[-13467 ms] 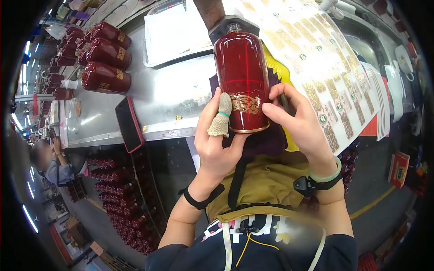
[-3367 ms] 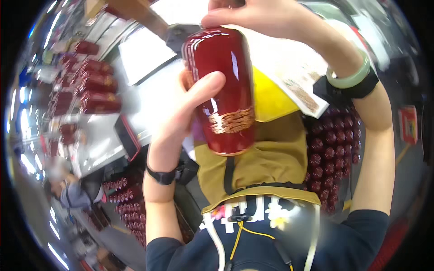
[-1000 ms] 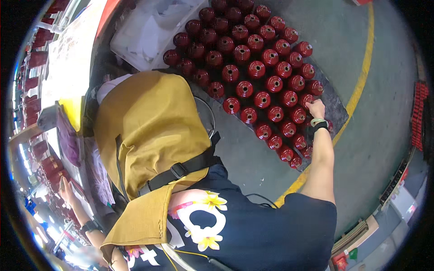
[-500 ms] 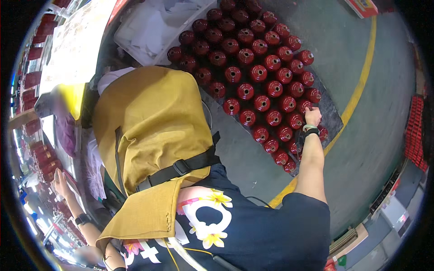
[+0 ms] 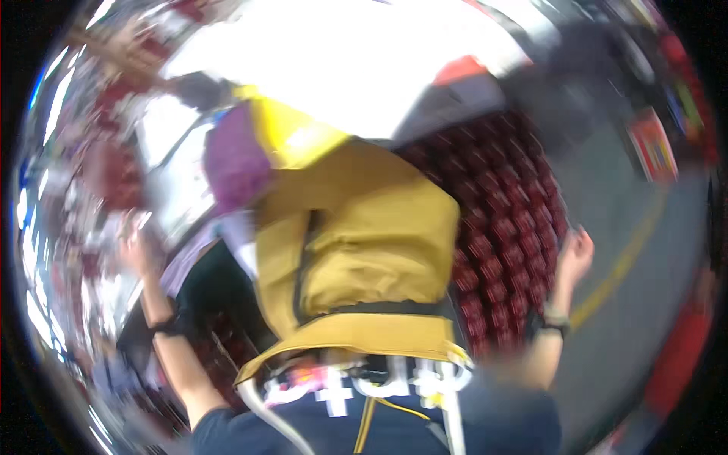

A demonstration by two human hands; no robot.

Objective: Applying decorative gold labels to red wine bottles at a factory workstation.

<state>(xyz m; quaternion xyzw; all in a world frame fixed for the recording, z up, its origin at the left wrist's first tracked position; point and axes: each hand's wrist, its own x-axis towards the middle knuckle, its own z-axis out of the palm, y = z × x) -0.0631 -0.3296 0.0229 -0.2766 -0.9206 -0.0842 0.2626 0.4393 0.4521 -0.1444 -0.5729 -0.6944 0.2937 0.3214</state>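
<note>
My right hand [image 5: 576, 255] is beside the right edge of a dense group of glossy dark-red round pieces [image 5: 509, 241]. Its fingers look curled in; whether anything is inside them is hidden. On the left, my left hand [image 5: 138, 249] is smeared by motion just below a blurred dark-red object [image 5: 117, 176]. How its fingers are set, and whether it touches that object, cannot be made out. A mustard-yellow apron [image 5: 371, 243] covers my front and lap between the two arms.
A glaring white surface [image 5: 341, 61] lies ahead, with a yellow object [image 5: 292, 133] and a purple cloth-like bundle [image 5: 236, 159] at its near side. To the right, a yellow line [image 5: 623, 262] curves over the grey-green floor, near a red-and-white box [image 5: 654, 145].
My view has swung left and blurred, so the red pieces appear narrower and further right. My right hand, earlier touching one of them near the group's edge, is now apart with fingers curled.
</note>
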